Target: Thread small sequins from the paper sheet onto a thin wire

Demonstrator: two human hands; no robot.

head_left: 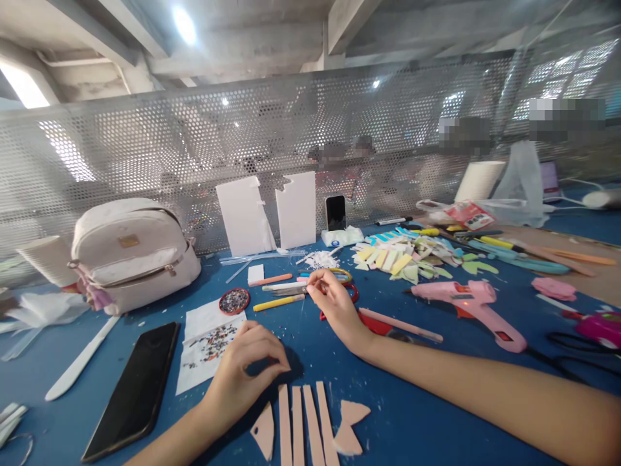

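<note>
My left hand [250,359] hovers over the near table with thumb and forefinger pinched; anything between them is too small to make out. Below it lie several pale pink strips [297,424], a pink triangular piece with a hole [264,432] and a pink bow-shaped piece [350,428]. Farther off, my right hand [337,307] has its fingertips pressed together by the blades of red-handled scissors [290,292]; whether it grips anything is unclear. A yellow marker [279,303] and an orange marker [272,279] lie beside them. Dark scraps [216,343] are scattered on white paper [191,378].
A red dish [233,301] holds dark bits. A phone [133,388] and a white backpack [130,252] are at left. Pink glue gun [466,301] and its cord lie right, near a heap of paper scraps [405,255]. White boards [247,217] lean against a perforated screen [194,149].
</note>
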